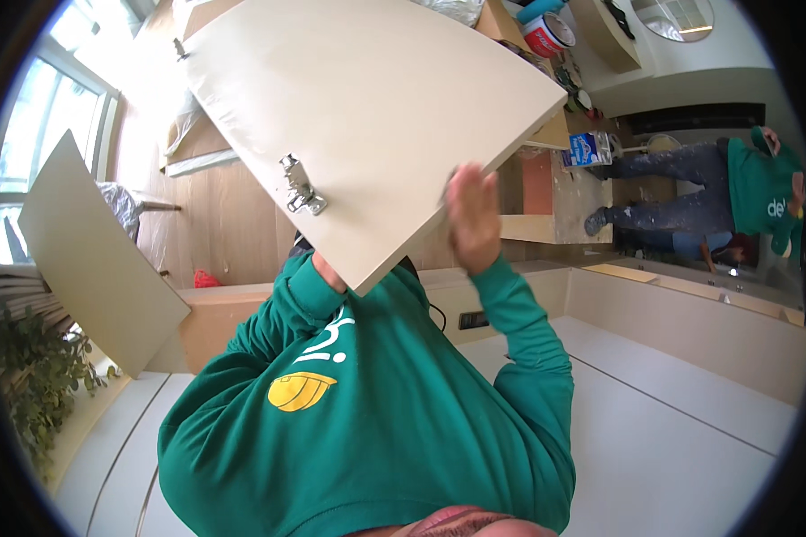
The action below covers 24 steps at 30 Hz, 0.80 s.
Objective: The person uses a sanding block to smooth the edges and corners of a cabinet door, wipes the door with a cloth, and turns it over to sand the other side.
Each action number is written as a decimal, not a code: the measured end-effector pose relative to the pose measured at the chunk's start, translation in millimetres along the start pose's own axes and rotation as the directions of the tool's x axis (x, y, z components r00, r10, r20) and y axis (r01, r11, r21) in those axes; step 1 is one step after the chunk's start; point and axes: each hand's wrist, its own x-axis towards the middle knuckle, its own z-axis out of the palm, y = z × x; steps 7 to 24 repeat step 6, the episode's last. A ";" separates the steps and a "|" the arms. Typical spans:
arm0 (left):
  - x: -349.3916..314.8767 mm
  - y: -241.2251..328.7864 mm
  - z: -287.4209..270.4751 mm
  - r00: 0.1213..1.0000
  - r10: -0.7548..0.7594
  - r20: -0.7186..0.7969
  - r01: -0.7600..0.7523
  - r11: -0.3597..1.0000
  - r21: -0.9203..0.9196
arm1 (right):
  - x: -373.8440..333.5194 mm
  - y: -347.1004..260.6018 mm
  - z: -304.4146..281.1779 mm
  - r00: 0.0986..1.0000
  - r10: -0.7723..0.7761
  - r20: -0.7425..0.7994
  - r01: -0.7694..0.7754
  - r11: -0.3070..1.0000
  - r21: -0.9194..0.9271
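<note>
A large cream cabinet door (376, 98) extends in front of me, one corner close to my chest. A metal hinge (303, 190) stands up from its face near the left edge, and a second hinge (180, 49) sits farther along that edge. My left hand (329, 271) reaches under the door by the near corner; its fingers are hidden beneath the panel. At the door's right edge is my right hand (475, 217), somewhat blurred, with its fingers stretched out along the edge. A small dark patch shows beside those fingers, too unclear to name.
Another cream panel (98, 259) leans at the left, near a leafy plant (45, 376). A person (734, 183) in a green top stands at the right. Beyond the door are a red-and-white bucket (548, 36) and a blue-and-white package (589, 149). A low ledge (681, 295) runs behind me.
</note>
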 end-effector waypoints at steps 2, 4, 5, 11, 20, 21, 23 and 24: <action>5.2 3.2 2.0 1.000 -0.016 -0.018 0.016 1.000 -0.016 | 11.0 -12.1 -6.9 0.996 0.074 -0.039 -0.070 0.992 0.108; 6.2 5.8 8.7 0.998 -0.048 -0.033 0.047 0.998 -0.038 | 2.2 -49.1 -6.3 0.995 -0.094 0.029 0.088 0.982 0.165; 6.0 6.0 10.2 0.997 -0.055 -0.047 0.053 0.997 -0.047 | 10.6 -78.2 -24.6 0.966 -0.244 0.081 0.201 0.912 0.357; 7.3 7.4 15.2 0.997 -0.062 -0.051 0.059 0.996 -0.060 | 18.2 -88.4 -30.6 0.949 -0.311 0.056 0.287 0.924 0.254; 7.3 7.4 15.2 0.997 -0.062 -0.051 0.059 0.996 -0.060 | 18.2 -88.4 -30.6 0.949 -0.311 0.056 0.287 0.924 0.254; 7.3 7.4 15.2 0.997 -0.062 -0.051 0.059 0.996 -0.060 | 18.2 -88.4 -30.6 0.949 -0.311 0.056 0.287 0.924 0.254; 7.3 7.4 15.2 0.997 -0.062 -0.051 0.059 0.996 -0.060 | 18.2 -88.4 -30.6 0.949 -0.311 0.056 0.287 0.924 0.254; 7.3 7.4 15.2 0.997 -0.062 -0.051 0.059 0.996 -0.060 | 18.2 -88.4 -30.6 0.949 -0.311 0.056 0.287 0.924 0.254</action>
